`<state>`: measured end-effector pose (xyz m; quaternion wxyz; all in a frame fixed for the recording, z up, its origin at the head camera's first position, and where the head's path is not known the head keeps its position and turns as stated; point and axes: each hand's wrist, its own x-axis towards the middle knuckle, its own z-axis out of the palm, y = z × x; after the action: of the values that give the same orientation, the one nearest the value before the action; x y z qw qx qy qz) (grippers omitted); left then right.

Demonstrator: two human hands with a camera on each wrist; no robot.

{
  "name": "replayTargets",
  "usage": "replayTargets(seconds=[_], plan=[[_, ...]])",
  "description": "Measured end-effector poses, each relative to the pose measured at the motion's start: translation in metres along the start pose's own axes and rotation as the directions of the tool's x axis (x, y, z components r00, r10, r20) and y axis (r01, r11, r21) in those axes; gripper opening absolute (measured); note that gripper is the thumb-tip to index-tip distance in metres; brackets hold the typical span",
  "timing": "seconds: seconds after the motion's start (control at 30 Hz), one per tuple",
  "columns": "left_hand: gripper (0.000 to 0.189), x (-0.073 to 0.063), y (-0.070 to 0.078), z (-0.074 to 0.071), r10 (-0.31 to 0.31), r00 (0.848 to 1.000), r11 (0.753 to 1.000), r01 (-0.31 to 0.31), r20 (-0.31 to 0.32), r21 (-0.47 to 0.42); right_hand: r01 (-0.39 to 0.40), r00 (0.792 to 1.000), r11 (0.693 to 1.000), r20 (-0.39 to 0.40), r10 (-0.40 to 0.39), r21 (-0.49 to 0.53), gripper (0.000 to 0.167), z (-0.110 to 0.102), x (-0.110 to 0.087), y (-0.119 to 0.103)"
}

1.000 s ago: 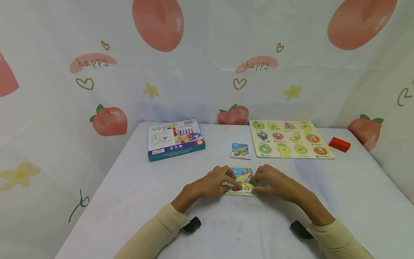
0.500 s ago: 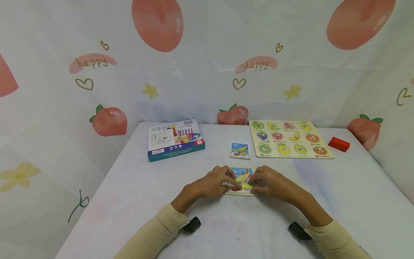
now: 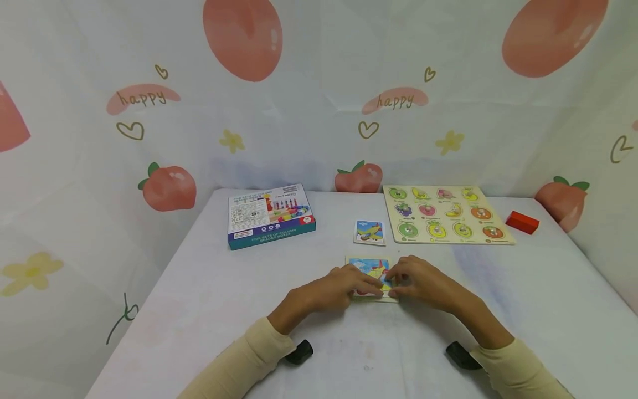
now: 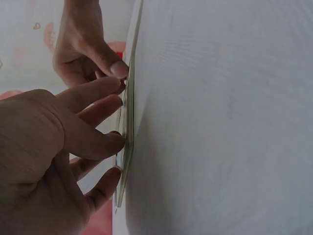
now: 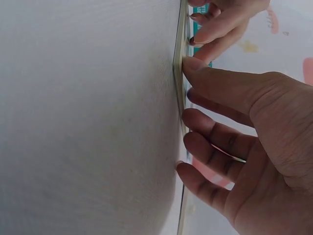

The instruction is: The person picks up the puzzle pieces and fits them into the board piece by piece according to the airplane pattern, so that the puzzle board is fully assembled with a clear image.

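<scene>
A small jigsaw puzzle (image 3: 366, 265) with a yellow airplane picture lies in a pale tray in front of me. My left hand (image 3: 339, 288) reaches over its near-left part, with fingertips pressing on the lower pieces. At the right side, my right hand (image 3: 423, 281) touches the puzzle, its thumb at the near-right corner and index finger on the pieces. Both wrist views show the tray's thin edge (image 4: 130, 112) edge-on, with fingertips along it. The hands hide the puzzle's lower part. Just beyond lies a matching airplane picture card (image 3: 370, 232).
A bead toy box (image 3: 271, 216) lies at the back left. At the back right is a wooden fruit knob board (image 3: 394, 221), with a red block (image 3: 522, 222) beside it. Everything rests on a white-covered table (image 3: 199, 310) before a peach-print cloth.
A gap by the lower-right piece has closed. My left hand has slid right and nearer, uncovering the puzzle's upper left, its fingers now beside the right hand's. The right hand barely moves.
</scene>
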<state>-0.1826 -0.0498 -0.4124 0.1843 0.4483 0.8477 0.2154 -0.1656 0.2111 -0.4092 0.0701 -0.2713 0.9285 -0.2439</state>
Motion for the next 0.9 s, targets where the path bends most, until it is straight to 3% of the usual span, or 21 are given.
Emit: replayTargets(seconds=[0.17, 0.43, 0.57, 0.77, 0.9], plan=[[0.071, -0.003, 0.003, 0.002, -0.006, 0.999, 1.0, 0.007, 0.051, -0.013, 0.005, 1.0, 1.0, -0.014, -0.005, 0.009, 0.02, 0.0, 0.0, -0.001], [0.08, -0.006, 0.005, 0.002, -0.019, 0.995, 0.998, 0.013, 0.095, 0.066, 0.015, 1.0, 1.0, -0.025, -0.015, 0.014, 0.024, 0.002, 0.001, 0.0], [0.074, -0.008, 0.006, 0.002, -0.026, 0.996, 0.999, 0.022, 0.089, 0.044, 0.009, 1.0, 0.999, -0.017, -0.008, 0.033, 0.027, 0.003, 0.0, 0.001], [0.051, -0.006, 0.005, 0.004, -0.029, 0.996, 0.999, 0.026, 0.088, 0.028, -0.01, 1.0, 0.999, 0.014, 0.01, 0.038, 0.032, -0.002, -0.005, 0.006], [0.057, -0.004, 0.003, 0.007, -0.049, 0.996, 0.998, 0.052, 0.077, -0.035, -0.056, 0.998, 0.998, 0.009, 0.056, 0.023, 0.033, -0.009, -0.013, 0.011]])
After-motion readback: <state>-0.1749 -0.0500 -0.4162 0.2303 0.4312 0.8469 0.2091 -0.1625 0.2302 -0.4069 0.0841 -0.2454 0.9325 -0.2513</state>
